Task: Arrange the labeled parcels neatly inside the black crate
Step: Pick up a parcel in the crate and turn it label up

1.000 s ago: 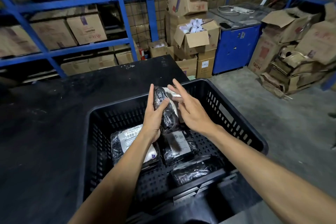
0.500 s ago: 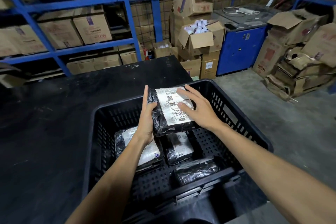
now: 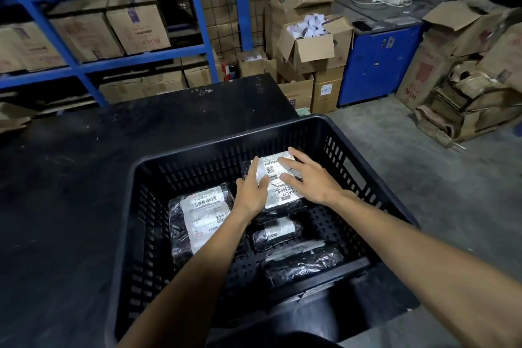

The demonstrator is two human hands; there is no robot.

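The black crate (image 3: 226, 144) stands on a dark table, its slotted walls around several black-wrapped parcels with white labels. One labeled parcel (image 3: 275, 175) lies label-up at the crate's far right, resting on the parcels below it. My left hand (image 3: 251, 189) grips its left edge, thumb on the label. My right hand (image 3: 310, 181) holds it down from above with fingers spread. A large parcel (image 3: 203, 212) lies at the crate's left, a small parcel (image 3: 275, 233) in the middle, and a dark parcel (image 3: 302, 263) near the front wall.
The black table (image 3: 70, 192) stretches left of and behind the crate. Blue shelving (image 3: 135, 56) with cardboard boxes stands behind it. Stacked boxes (image 3: 310, 45), a blue cabinet (image 3: 378, 65) and flattened cardboard (image 3: 466, 99) line the concrete floor at the right.
The parcel went from upright between my hands to label-up, then down and farther into the crate's far right part. Both hands followed it down.
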